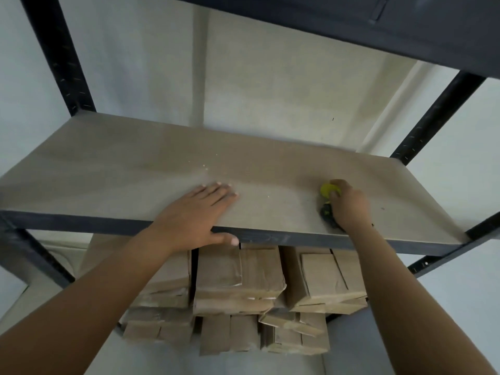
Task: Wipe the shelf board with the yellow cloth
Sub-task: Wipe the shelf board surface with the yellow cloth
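A tan shelf board (135, 163) spans the dark metal rack, with small pale specks of dust near its middle. My right hand (350, 205) grips a bunched yellow cloth (328, 191) with a dark part below it, pressed on the board's front right area. My left hand (201, 212) lies flat with straight fingers on the board near the front edge, thumb hooked over the dark front rail (81, 224).
Several cardboard boxes (238, 280) are stacked on the shelf below. Dark metal uprights (67, 63) stand at the rack's corners, and another dark shelf (405, 28) hangs overhead. A pale wall lies behind.
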Demonstrator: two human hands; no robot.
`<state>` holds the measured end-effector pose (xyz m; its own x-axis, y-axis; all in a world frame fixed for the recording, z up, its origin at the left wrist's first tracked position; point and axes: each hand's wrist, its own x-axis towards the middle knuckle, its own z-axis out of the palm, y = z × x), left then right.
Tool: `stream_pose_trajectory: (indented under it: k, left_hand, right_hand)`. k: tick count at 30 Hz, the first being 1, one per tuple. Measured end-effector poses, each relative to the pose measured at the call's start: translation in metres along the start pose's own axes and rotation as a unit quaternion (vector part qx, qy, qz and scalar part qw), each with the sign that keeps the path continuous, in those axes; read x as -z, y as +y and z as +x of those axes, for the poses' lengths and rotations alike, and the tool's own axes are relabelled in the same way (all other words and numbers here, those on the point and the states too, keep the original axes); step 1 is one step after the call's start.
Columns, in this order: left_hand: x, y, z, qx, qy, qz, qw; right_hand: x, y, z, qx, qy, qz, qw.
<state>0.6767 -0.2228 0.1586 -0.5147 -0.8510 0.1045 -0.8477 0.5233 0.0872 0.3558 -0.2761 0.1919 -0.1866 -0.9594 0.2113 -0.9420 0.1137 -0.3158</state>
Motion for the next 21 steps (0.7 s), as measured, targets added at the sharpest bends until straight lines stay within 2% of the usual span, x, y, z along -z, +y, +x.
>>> stream_pose_trajectory:
  k: [6,8,11,13,16,17,19,21]
  left_hand:
    - [-0.003,-0.002,0.007,0.0,0.006,-0.007,1.0]
    - [-0.003,-0.002,0.007,-0.002,0.009,-0.008,1.0]
    - [-0.002,0.0,0.007,-0.001,0.015,-0.01,1.0]
    - [0.0,0.002,0.004,0.001,0.014,-0.008,1.0]
    - [0.002,0.008,-0.001,0.006,0.024,0.008,1.0]
    - [0.002,0.01,-0.004,0.01,0.03,0.013,0.999]
    - [-0.001,0.013,-0.013,0.028,0.05,0.016,0.998]
    - [-0.005,0.01,-0.025,0.048,0.078,0.025,0.995]
  right_hand:
    - [-0.019,-0.061,-0.022,0.142,-0.072,0.029,0.987]
    - [-0.025,-0.08,-0.052,0.188,-0.03,0.036,0.981]
    - [-0.023,-0.091,-0.094,0.234,0.029,0.11,0.965]
    - [-0.017,-0.086,-0.102,0.235,-0.001,0.162,0.958]
    - [0.002,-0.071,-0.079,0.199,-0.127,0.253,0.938]
    - [0.008,-0.065,-0.067,0.186,-0.136,0.263,0.937]
    - [0.015,-0.05,-0.04,0.153,-0.096,0.22,0.959]
    - [0.012,-0.04,-0.019,0.11,-0.055,0.121,0.985]
